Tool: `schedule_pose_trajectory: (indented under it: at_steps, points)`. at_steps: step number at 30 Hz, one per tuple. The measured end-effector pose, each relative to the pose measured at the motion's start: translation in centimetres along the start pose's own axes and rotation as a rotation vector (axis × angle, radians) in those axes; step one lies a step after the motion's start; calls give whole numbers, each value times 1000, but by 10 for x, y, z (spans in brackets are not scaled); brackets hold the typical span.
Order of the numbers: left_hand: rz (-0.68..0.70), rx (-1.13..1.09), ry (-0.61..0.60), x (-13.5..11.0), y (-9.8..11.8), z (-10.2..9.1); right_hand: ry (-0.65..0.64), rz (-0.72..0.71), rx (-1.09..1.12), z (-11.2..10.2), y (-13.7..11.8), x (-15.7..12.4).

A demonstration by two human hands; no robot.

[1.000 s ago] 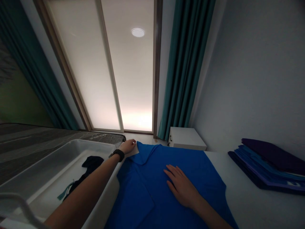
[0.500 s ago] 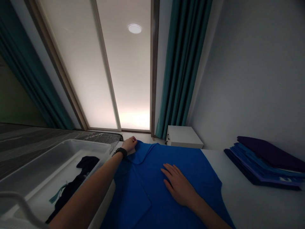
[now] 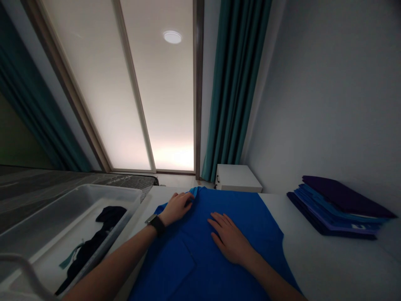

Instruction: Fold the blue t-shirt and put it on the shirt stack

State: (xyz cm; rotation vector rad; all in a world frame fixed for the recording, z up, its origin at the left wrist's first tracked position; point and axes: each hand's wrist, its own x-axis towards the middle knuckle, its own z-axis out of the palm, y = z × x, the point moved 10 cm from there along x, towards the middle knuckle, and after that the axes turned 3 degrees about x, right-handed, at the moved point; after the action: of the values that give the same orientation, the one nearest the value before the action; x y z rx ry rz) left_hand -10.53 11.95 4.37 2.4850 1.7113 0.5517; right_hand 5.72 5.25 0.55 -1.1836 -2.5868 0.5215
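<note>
A blue shirt lies spread on the white table, partly folded over on its left side. My left hand, with a dark watch on the wrist, is at the shirt's far left edge. Its bent fingers are closed on a bunched bit of the cloth there; the fingertips are partly hidden. My right hand rests palm down on the middle of the shirt, fingers stretched out and holding nothing.
Left of the table stands a translucent plastic bin with dark clothing in it. A stack of folded clothes lies on the white table at the right. Beyond the far edge is a white cabinet.
My left hand has moved right, bringing the shirt's far left edge inward, so more bare table shows beside the bin. My right hand stays flat on the shirt. The view has shifted slightly.
</note>
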Motion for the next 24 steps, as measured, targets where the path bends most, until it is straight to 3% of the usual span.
schedule_pose_trajectory:
  at_steps: [8, 16, 24]
  points:
    - [-67, -51, 26, -13, -9, 16, -11, 9, 18, 2, 2, 0]
    - [25, 38, 47, -16, 3, 18, -6, 0, 13, -2, -1, 0]
    - [75, 74, 68, -16, 6, 20, -44, 56, 150, -12, 10, 1]
